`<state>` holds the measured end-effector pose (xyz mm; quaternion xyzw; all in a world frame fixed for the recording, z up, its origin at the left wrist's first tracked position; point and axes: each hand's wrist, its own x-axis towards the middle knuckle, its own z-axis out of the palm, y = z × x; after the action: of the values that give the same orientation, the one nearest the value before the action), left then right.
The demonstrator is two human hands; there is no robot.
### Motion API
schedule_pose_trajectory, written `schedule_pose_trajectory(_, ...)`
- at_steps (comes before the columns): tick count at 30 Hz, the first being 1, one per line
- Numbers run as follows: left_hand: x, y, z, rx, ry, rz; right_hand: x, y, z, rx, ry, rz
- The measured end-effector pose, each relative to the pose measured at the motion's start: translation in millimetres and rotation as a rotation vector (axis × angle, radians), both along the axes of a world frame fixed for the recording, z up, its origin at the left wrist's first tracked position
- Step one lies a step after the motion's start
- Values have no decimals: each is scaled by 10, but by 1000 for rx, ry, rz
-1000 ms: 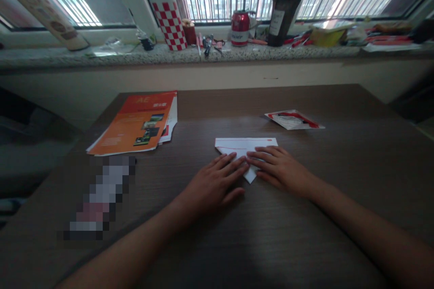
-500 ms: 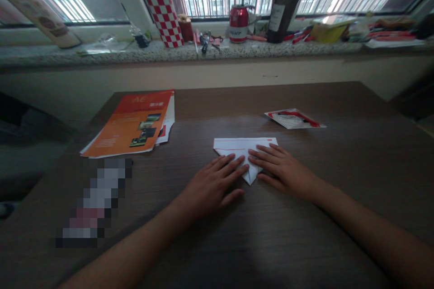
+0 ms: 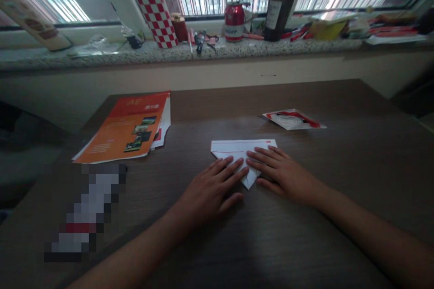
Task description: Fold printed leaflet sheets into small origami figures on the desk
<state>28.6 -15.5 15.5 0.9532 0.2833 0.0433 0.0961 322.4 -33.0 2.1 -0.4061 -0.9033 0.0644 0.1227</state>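
A folded sheet of white paper (image 3: pixel 233 145) with thin red lines lies on the brown table, its pointed end toward me. My left hand (image 3: pixel 212 189) rests flat over its left side, fingers stretched out and thumb apart. On the right side, my right hand (image 3: pixel 283 171) lies with fingers spread across the paper. The fingertips of the two hands come close together near the middle fold. Both hands cover part of the lower paper, so those folds are hidden.
Beyond the right hand lies a folded red-and-white paper piece (image 3: pixel 294 119). An orange booklet (image 3: pixel 125 128) sits at the left, with a pixelated object (image 3: pixel 86 212) nearer me. The stone windowsill (image 3: pixel 162 56) holds a red can (image 3: pixel 234 22), a dark cup (image 3: pixel 281 11) and a checkered bottle (image 3: pixel 158 20).
The view has shifted slightly, so the booklet and sill items appear a little further left. Both hands stay flat on the paper, with hardly any movement against it.
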Motion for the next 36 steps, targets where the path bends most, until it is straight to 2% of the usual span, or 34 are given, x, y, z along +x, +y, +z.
schedule_pose_trajectory(17, 8, 35, 18, -13, 23, -22, 6, 20, -3, -30, 69, -6)
schedule_pose_trajectory(36, 75, 61, 27, -6, -61, 26, -38, 25, 38, 27, -28, 13)
